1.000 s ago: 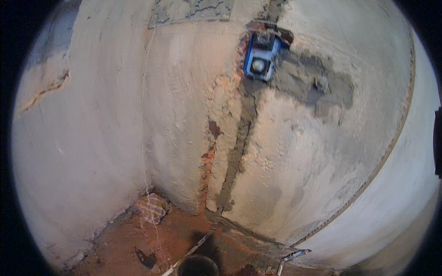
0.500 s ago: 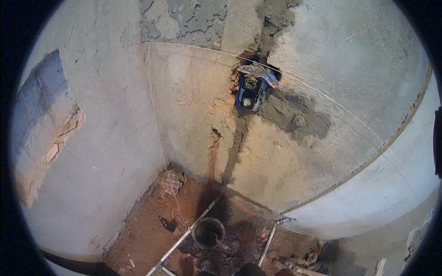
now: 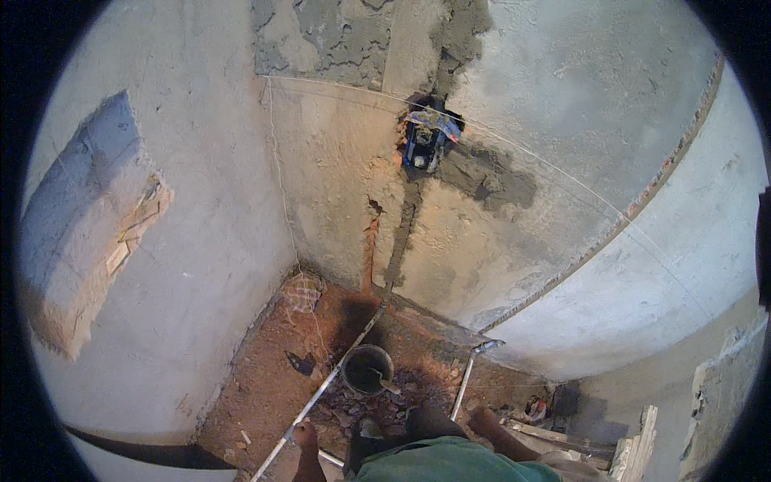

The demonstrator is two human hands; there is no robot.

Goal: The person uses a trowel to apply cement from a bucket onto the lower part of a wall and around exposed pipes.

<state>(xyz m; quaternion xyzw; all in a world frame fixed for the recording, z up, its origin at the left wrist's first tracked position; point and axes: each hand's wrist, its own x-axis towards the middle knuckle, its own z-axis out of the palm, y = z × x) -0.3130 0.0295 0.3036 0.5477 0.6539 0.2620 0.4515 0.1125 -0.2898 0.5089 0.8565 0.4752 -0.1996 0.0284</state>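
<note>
My left hand (image 3: 305, 435) is low in the head view with curled fingers, overlapping a white pipe (image 3: 329, 384); whether it holds anything is unclear. My right hand (image 3: 483, 420) hangs beside my green shirt (image 3: 446, 462) with fingers loosely apart, apparently empty. Between and beyond them, a dark bucket (image 3: 361, 361) with a tool in it stands on reddish rubble. Higher up, a blue-and-black box (image 3: 422, 149) sits in a wall recess, ringed by grey mortar (image 3: 490, 181). A pale string (image 3: 546, 153) stretches across that wall above it.
Plastered walls (image 3: 161, 321) enclose a corner, with a chipped patch at the left. Another pipe (image 3: 463, 384) with a blue fitting lies at the right, near wooden planks (image 3: 638, 450). A checked cloth bundle (image 3: 303, 293) lies in the corner.
The view has widened and tilted toward the floor. My hands and body have come into view at the bottom. The bucket and pipes now show more fully.
</note>
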